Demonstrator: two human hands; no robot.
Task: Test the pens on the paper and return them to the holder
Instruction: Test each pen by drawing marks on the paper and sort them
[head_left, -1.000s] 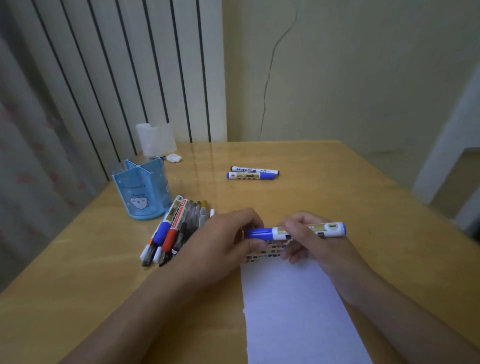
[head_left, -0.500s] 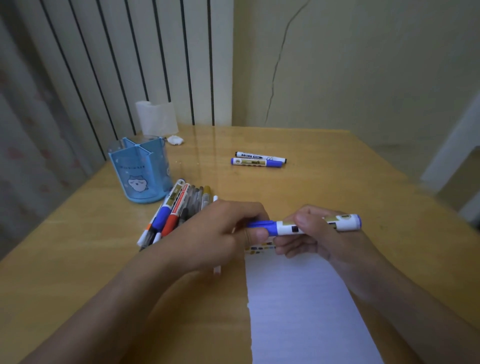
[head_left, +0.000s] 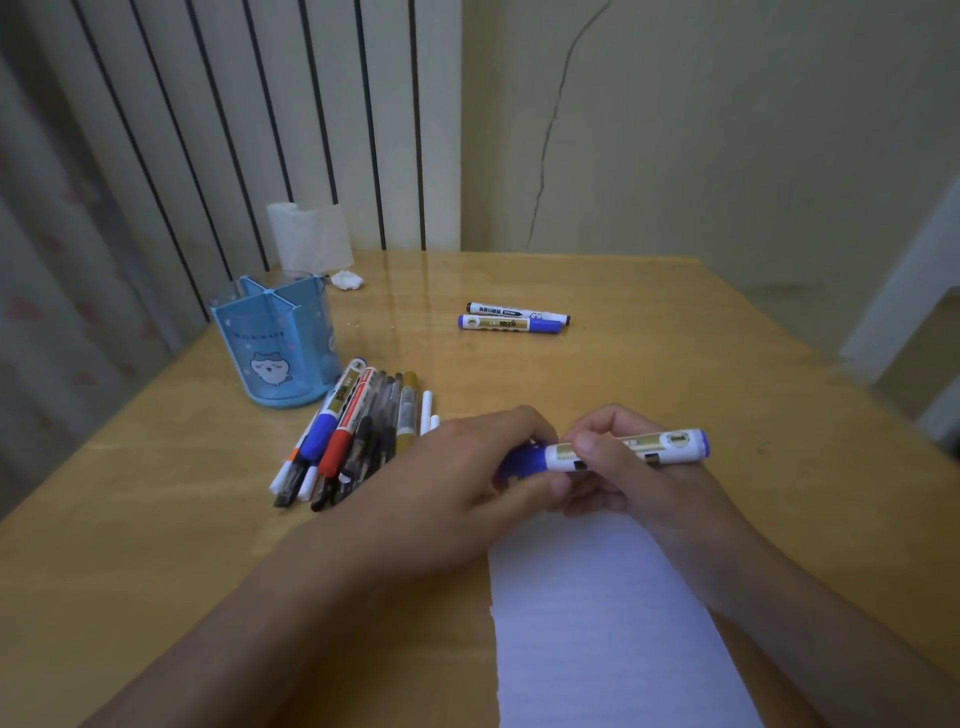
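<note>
Both hands hold one blue marker (head_left: 613, 453) above the paper's (head_left: 602, 613) far edge: left hand (head_left: 467, 467) grips the cap, right hand (head_left: 623, 467) the barrel. A sudden pull could fling the cap toward the loose pens (head_left: 353, 436) beside the holder (head_left: 275, 343).

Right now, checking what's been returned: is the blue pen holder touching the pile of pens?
Cannot tell. In the head view the pile of pens reaches the blue pen holder base, hiding any gap.
</note>
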